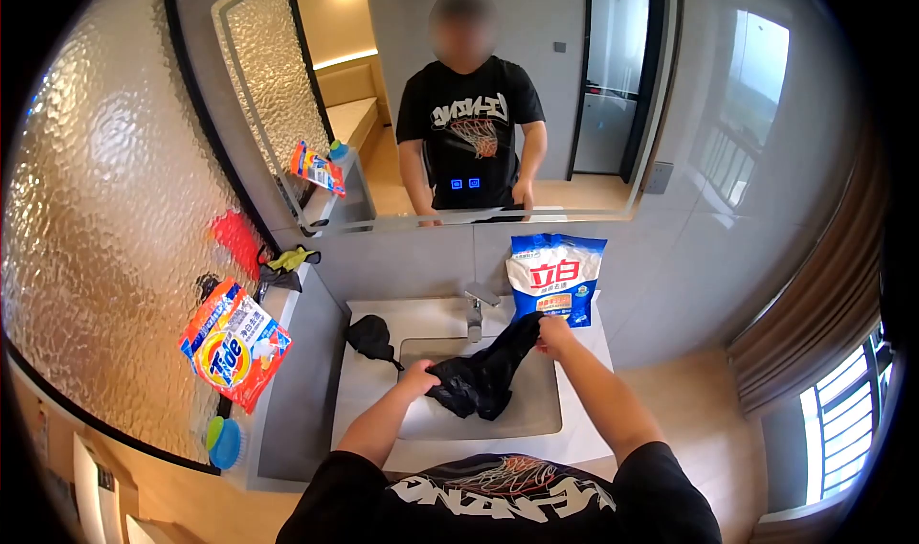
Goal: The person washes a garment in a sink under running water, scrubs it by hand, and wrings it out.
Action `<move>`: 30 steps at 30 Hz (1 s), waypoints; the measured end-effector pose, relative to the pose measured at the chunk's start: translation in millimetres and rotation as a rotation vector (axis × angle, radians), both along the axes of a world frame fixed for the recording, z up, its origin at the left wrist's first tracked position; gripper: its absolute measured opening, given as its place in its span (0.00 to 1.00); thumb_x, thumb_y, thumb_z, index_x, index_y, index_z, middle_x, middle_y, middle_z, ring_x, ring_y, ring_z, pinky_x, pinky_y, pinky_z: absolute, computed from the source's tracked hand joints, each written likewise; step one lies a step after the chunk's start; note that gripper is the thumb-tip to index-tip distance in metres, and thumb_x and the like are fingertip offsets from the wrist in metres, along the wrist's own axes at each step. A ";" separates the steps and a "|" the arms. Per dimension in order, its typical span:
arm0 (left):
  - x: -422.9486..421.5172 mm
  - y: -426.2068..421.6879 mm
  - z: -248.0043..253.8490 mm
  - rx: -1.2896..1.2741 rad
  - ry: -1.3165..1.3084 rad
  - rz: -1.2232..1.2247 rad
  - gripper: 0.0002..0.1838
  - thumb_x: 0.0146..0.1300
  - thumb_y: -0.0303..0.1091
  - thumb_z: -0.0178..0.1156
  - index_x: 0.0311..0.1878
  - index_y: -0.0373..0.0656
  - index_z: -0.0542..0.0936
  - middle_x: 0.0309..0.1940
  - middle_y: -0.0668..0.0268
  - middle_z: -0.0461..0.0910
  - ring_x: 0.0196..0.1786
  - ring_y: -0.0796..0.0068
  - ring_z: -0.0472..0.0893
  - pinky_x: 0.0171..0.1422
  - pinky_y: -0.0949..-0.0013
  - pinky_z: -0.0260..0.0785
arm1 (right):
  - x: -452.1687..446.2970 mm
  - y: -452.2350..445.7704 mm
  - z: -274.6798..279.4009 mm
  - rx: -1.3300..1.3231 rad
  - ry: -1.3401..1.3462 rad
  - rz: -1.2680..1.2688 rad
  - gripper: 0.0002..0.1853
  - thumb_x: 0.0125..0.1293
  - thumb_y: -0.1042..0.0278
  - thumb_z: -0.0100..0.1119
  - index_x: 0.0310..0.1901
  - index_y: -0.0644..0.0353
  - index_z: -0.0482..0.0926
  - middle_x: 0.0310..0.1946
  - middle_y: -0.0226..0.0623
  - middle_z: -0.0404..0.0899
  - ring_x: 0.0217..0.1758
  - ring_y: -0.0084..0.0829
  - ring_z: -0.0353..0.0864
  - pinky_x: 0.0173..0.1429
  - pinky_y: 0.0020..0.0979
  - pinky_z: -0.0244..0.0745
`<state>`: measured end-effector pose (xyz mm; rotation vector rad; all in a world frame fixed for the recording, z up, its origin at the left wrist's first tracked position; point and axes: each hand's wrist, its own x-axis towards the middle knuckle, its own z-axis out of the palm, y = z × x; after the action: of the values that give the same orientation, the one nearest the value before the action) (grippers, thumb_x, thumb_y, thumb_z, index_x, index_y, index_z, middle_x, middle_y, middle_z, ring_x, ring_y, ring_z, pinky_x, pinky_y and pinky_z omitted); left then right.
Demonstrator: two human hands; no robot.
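Note:
A wet-looking black cloth (479,376) is stretched between my two hands over the sink basin (531,415). My left hand (419,378) is closed on its left end, near the basin's left edge. Higher up on the right, my right hand (552,336) grips the cloth's other end, just in front of a blue and white detergent bag (557,281). The middle of the cloth sags into the basin. Behind it stands the chrome faucet (475,314). A second black bundle (369,337) lies on the counter, left of the basin.
On the left ledge (278,352) are an orange Tide bag (233,345), a blue and green brush (226,442), and dark and yellow-green items (290,259). A mirror (383,65) hangs above the sink. At right are a curtain (814,285) and a barred window (847,419).

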<state>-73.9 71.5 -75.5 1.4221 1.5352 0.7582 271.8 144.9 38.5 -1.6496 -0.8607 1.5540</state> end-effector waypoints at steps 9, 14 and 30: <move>-32.2 -7.5 50.2 0.504 0.560 -0.197 0.09 0.47 0.23 0.61 0.34 0.41 0.82 0.38 0.57 0.80 0.47 0.51 0.78 0.52 0.54 0.71 | -8.0 -3.4 96.8 0.175 -0.091 0.006 0.19 0.67 0.71 0.42 0.59 0.58 0.67 0.37 0.43 0.76 0.24 0.39 0.82 0.17 0.32 0.65; -54.0 -1.2 89.1 0.549 0.910 -0.297 0.07 0.43 0.34 0.66 0.29 0.50 0.85 0.41 0.62 0.82 0.59 0.59 0.72 0.66 0.42 0.53 | 47.9 53.4 76.5 0.986 -0.994 0.775 0.18 0.45 0.61 0.73 0.37 0.59 0.80 0.35 0.47 0.81 0.31 0.48 0.82 0.38 0.43 0.77; -37.1 3.1 185.5 -0.099 0.715 -0.390 0.39 0.41 0.61 0.73 0.50 0.39 0.83 0.47 0.51 0.84 0.51 0.55 0.83 0.55 0.60 0.74 | -21.3 -23.4 215.1 0.363 0.100 0.186 0.12 0.65 0.74 0.52 0.51 0.60 0.75 0.40 0.40 0.79 0.41 0.35 0.83 0.46 0.43 0.82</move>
<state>-111.0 74.6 110.0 1.9551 1.6848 -0.0878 250.4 121.5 253.6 -1.2528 -1.1899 1.4821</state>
